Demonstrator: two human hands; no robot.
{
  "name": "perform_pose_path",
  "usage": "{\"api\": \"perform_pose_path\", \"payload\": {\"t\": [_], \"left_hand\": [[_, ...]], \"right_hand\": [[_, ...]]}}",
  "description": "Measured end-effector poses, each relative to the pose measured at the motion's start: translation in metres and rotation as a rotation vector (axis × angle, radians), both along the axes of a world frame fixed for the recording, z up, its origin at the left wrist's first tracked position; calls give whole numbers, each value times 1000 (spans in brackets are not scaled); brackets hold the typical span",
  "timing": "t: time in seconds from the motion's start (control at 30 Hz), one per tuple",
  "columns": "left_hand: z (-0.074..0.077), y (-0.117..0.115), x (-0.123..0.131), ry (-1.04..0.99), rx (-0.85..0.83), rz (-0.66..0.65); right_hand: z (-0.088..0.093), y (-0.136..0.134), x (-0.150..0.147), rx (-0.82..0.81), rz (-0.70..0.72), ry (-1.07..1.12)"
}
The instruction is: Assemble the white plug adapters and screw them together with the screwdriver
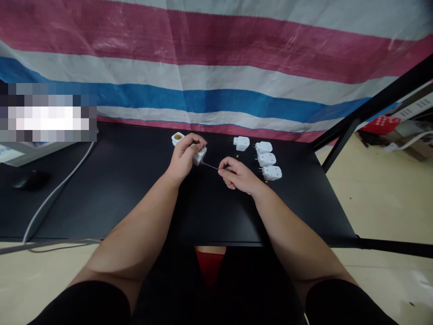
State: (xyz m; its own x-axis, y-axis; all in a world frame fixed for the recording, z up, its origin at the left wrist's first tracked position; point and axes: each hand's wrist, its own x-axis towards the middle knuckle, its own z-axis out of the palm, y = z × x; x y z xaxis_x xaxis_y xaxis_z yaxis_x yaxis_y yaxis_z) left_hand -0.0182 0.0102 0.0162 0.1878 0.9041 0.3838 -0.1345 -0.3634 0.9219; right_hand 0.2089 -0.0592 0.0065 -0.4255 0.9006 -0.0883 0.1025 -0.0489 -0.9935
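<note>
My left hand (185,158) is shut on a white plug adapter (199,155), with its body partly hidden by my fingers. My right hand (237,175) pinches a thin metal rod (210,166), whose tip reaches the adapter in my left hand. Just beyond my left fingers lies a white lamp socket (177,138) with a brass centre. To the right of my hands stand several white plug adapters (266,159), their metal pins pointing left. Small brass parts (237,155) lie near them.
Everything lies on a black table (216,216). A computer mouse (32,180) and a grey cable (57,194) are at the left. A striped tarpaulin (216,76) hangs behind the table, and a black metal table frame (341,144) runs along the right.
</note>
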Motion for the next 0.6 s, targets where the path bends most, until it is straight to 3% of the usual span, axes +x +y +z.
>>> {"api": "perform_pose_path", "payload": {"t": [0.13, 0.27, 0.33, 0.47, 0.6], "left_hand": [[-6, 0, 10, 5, -100, 102], [-7, -1, 14, 70, -72, 141], [-7, -1, 13, 82, -77, 117], [-7, -1, 10, 92, -62, 57], [-6, -4, 5, 197, 59, 104]], "right_hand": [[1, -2, -7, 391, -204, -211], [2, -5, -14, 461, -331, -224], [2, -6, -16, 352, -343, -145], [2, -4, -17, -41, -312, 143], [9, -3, -14, -342, -217, 304]]}}
